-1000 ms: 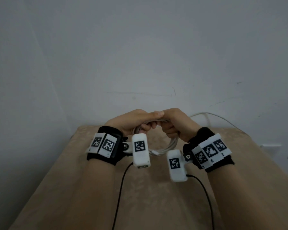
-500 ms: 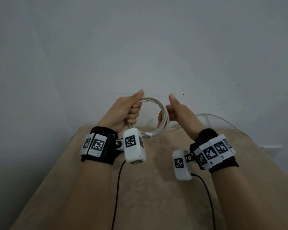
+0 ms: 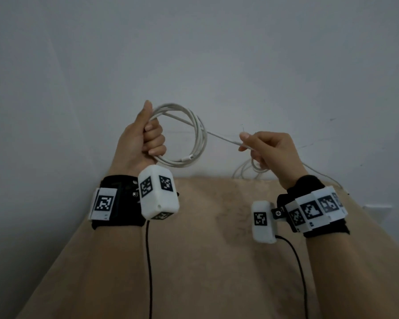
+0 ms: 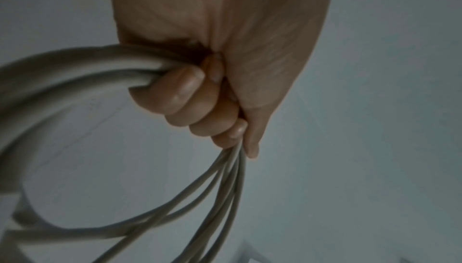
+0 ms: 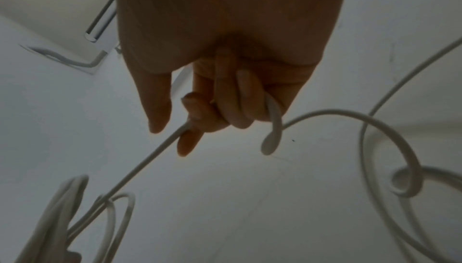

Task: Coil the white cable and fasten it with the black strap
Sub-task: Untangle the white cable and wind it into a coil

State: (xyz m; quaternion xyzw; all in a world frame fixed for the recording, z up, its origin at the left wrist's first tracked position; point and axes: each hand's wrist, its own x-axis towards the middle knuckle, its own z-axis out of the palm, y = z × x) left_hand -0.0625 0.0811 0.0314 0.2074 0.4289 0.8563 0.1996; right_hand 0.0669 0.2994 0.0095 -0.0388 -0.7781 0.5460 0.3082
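Observation:
The white cable (image 3: 195, 134) is partly wound into a coil of several loops, held up in front of the wall. My left hand (image 3: 145, 139) grips the coil in a fist, thumb upright; the loops (image 4: 105, 69) run through its curled fingers (image 4: 190, 97). From the coil a straight run of cable (image 3: 221, 135) stretches right to my right hand (image 3: 263, 146), whose fingers (image 5: 225, 105) curl round the cable (image 5: 150, 158). Loose cable (image 5: 390, 144) trails from that hand down to the table's far edge. A plug end (image 3: 189, 157) hangs at the coil's bottom. No black strap shows in any view.
A beige cloth-covered table (image 3: 205, 249) lies below both hands and meets a plain grey wall (image 3: 217, 54). Slack cable (image 3: 242, 171) rests at the table's back edge on the right. A white wall outlet (image 3: 376, 209) sits at far right. Black wrist-camera cords (image 3: 149, 261) hang over the table.
Both hands have risen from the table and moved apart. The left hand now holds the coil alone, while the right hand has drawn a straight length of cable out to the right.

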